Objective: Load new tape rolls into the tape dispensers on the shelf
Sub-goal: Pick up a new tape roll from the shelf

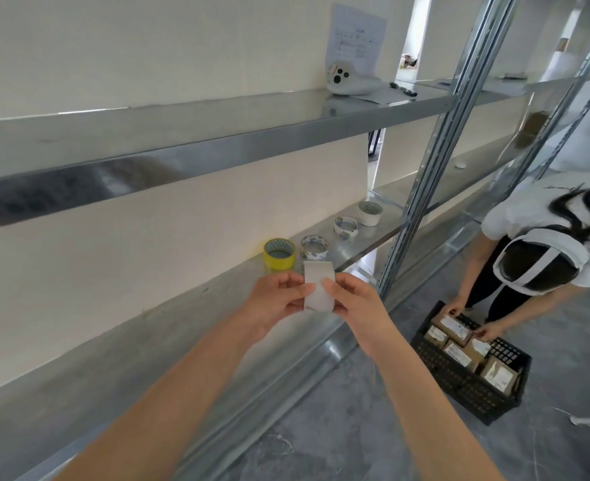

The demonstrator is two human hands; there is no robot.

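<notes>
Two hands hold one white tape roll (317, 289) above the front edge of the lower metal shelf (147, 348). My left hand (276, 300) grips its left side and my right hand (352, 303) its right side, thumbs pressed on the near face, fingers closed around it. A flat white end stands up from the top of the roll.

Containers: one black slatted crate (467, 380) sits on the floor to my right. It contains several brown cardboard parcels (454, 329) with white labels, packed side by side. A second person (543, 244) in a white shirt bends over it with both hands on the parcels.

Surface: four more rolls stand in a row on the lower shelf beyond my hands: a yellow roll (279, 254) nearest, then two thin printed rolls (315, 246), then a thicker white roll (370, 213) farthest. I can identify no dispenser with certainty.

Upper shelf (217, 133): a white object with dark round spots (350, 79) and a printed sheet (356, 36) leaning against the wall.

Room: pale wall, grey floor, perforated steel uprights (435, 161).
</notes>
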